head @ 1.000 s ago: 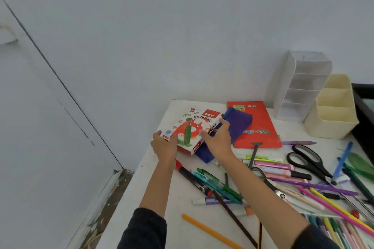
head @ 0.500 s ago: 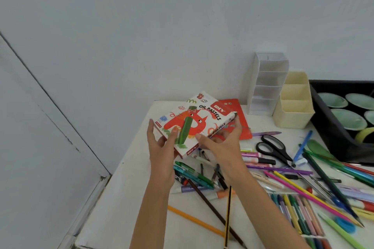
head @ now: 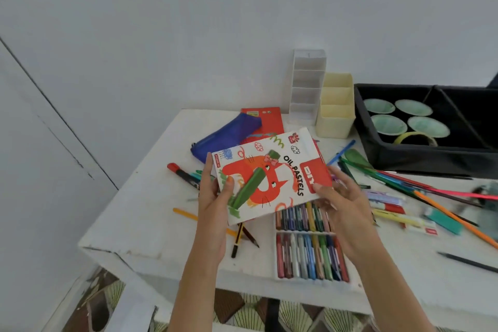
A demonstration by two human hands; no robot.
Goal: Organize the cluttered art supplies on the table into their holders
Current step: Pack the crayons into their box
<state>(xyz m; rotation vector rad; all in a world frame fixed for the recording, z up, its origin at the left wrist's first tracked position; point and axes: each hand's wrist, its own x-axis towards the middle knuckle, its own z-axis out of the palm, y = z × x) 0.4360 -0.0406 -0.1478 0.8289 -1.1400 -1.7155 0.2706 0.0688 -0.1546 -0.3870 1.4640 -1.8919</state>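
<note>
- My left hand's (head: 213, 205) fingers (head: 208, 170) run up the near-left edge of the oil pastels box (head: 272, 178) with the thumb pressed on its printed face. It is a firm pinch, not a full wrap.
- My right hand (head: 343, 205) grips the opposite corner, thumb on top. The fingers go beneath the card, so I cannot see how far they curl.
- The box is held in the air, tilted, between both hands and just above the pastel tray (head: 310, 253), which lies uncovered on the worktop (head: 151, 224) near the front edge.
- Progress, as I judge it, is very early. The white tiered holder (head: 307, 83) and the cream holder (head: 335, 118) stand at the back wall, and I see nothing in either.
- Left to do: reunite box and tray, then clear the loose pens and pencils (head: 404, 183) spread to the right. After that come the red-capped marker (head: 180, 172) and the pencils by my left wrist.
- The blue pouch (head: 229, 135) lies on a red booklet (head: 269, 118), both unsorted.
- The black bin (head: 404, 159) holds 4 green bowls and a tape roll (head: 412, 137).
- Hidden or unclear:
- The box covers the tray's far end and whatever lies under it.
- I cannot tell whether the box is empty.
- The right edge is blurred, and a greyish object there is cut off.
- The cream holder's depths are out of sight.
</note>
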